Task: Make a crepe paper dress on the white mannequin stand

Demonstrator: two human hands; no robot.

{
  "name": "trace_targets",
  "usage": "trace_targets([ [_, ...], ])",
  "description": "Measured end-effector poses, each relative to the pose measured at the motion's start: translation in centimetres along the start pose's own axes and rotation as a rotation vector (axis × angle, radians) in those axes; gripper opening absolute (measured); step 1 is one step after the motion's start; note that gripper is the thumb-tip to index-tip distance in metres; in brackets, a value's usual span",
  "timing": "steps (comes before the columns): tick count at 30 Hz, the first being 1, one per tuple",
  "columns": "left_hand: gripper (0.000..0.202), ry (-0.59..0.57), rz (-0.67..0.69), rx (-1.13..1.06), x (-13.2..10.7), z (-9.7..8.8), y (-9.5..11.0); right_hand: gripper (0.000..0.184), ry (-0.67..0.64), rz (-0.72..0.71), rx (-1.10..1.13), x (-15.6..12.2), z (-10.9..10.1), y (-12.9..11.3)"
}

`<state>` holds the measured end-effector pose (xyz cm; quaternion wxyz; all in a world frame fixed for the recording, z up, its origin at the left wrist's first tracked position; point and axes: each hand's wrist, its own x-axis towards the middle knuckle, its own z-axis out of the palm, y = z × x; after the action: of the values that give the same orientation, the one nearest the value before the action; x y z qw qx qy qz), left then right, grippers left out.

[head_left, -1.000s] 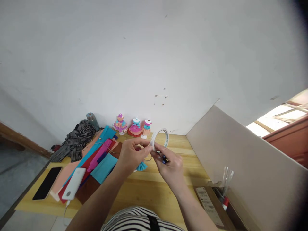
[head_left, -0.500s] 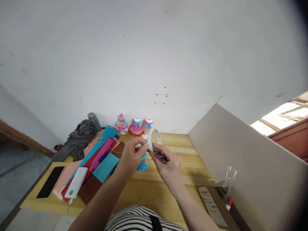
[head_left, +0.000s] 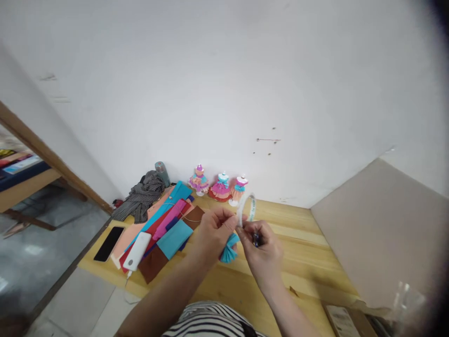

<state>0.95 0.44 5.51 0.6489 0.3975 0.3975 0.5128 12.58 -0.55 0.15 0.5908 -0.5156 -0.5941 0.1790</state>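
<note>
At centre frame the tape ring (head_left: 246,209) is white, seemingly with teal print, though it is blurred. The paper fan (head_left: 228,252) below it is bright blue. Left of centre, the paper sheets (head_left: 173,236) are teal, pink, red, brown and peach. The cloth (head_left: 142,199) has black-and-white stripes, and the table (head_left: 305,252) is yellow wood.

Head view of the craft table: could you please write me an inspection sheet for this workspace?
Surface: wooden table against a white wall.
Job's things: tape roll held on edge above the table; blue paper fan just below the hands.
Clutter: paper sheets, power bank, phone, striped cloth, bottle, three paper dress figures by the wall.
Hands: left hand and right hand both pinch the tape roll; the right also holds a small dark thing, too small to identify.
Cables: white cable hanging from the power bank.
Surroundings: grey board at right, box at the lower right.
</note>
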Motion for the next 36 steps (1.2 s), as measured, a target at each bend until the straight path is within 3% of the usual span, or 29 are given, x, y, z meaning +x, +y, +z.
trace_targets([
  [5, 0.043, -0.035, -0.013, -0.002, -0.2, -0.5, 0.0, 0.029, -0.137, 0.107, 0.148, 0.6, -0.2, -1.1],
  [8, 0.041, -0.026, 0.016, 0.005, -0.3, -0.9, 0.3, 0.019, -0.260, 0.161, 0.326, 0.9, -1.0, -1.8],
  [13, 0.039, -0.014, 0.054, 0.080, -0.1, -1.3, 0.7, 0.019, -0.234, 0.138, 0.359, 0.8, -3.3, -1.5],
  [20, 0.030, -0.084, 0.104, 0.203, -0.6, -0.8, 0.5, 0.034, -0.587, 0.202, 0.152, 1.6, -6.1, -2.8],
  [25, 0.027, -0.130, 0.117, 0.263, -0.9, -0.7, 0.4, 0.045, -0.756, 0.378, 0.525, 2.1, -7.2, -3.2],
  [28, 0.025, -0.166, 0.125, 0.283, -1.0, -0.7, 0.4, 0.041, -0.774, 0.461, 0.615, 2.4, -7.0, -2.8],
  [36, 0.025, -0.176, 0.135, 0.327, -1.1, -0.9, 0.3, 0.037, -0.713, 0.500, 0.643, 2.6, -6.5, -2.5],
])
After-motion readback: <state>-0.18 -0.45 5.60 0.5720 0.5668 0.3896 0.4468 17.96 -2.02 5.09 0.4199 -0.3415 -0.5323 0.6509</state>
